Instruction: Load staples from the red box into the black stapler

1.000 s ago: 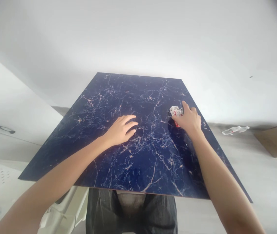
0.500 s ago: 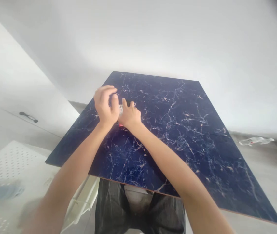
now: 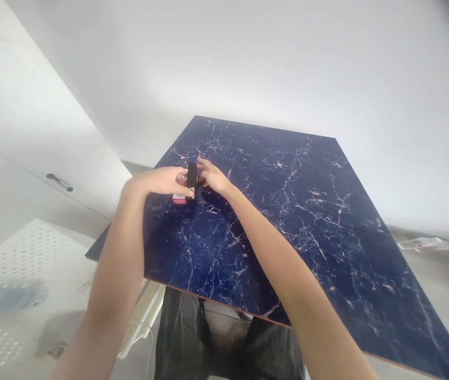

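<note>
Plainly indoors, home or office unclear: a dark-blue marble-patterned desk (image 3: 327, 227) is facing a smooth white wall (image 3: 256, 63); a dark-handled flat white panel (image 3: 22, 116) is standing left.

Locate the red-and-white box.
Head view, left of centre: the red-and-white box is over the blue marbled tabletop, partly hidden by the left hand, beside the black object.
</note>
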Available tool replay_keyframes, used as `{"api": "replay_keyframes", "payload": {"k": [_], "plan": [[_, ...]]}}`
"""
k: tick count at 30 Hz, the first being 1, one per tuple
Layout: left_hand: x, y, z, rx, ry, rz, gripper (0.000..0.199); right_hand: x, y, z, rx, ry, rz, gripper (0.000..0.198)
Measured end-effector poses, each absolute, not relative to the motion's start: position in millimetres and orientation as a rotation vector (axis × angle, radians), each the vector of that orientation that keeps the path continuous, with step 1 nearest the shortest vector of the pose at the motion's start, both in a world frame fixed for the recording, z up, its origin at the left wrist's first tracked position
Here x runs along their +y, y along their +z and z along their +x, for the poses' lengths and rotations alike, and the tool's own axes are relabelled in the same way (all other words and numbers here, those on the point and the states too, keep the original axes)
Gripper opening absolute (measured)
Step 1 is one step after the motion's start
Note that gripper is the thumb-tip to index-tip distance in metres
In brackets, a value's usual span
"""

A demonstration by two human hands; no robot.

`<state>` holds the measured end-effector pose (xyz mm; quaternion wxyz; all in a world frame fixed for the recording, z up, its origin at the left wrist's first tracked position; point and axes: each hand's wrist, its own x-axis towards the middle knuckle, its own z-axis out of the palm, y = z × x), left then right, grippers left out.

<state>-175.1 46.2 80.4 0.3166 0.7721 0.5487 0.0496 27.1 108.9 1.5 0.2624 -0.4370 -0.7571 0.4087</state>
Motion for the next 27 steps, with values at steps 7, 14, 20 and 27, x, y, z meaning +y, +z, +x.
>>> {"api": "replay_keyframes", "payload": {"k": [7, 14, 20, 27], "plan": [[49.7, 75.8, -173.6, 1.527, 0.046, 2.02, 0.042, 118.7, -7.8, 34.5, -2.155, 1.062, -1.108, 0.041], [47.2, 77.1, -176.5, 1.534, 0.006, 2.067, 0.032, 129.6, -7.2, 51.4, -2.138, 1.035, -1.195, 0.031], [44.0, 77.2, -159.8, 1.572, 0.002, 2.044, 0.034, 144.6, -16.9, 55.1, -2.082, 0.88, -1.259, 0.038], [44.7, 72.4, -156.2, 1.645, 0.013, 2.051, 0.027, 138.3, -1.1, 69.7, -2.434, 0.509, -1.111, 0.037]]}}
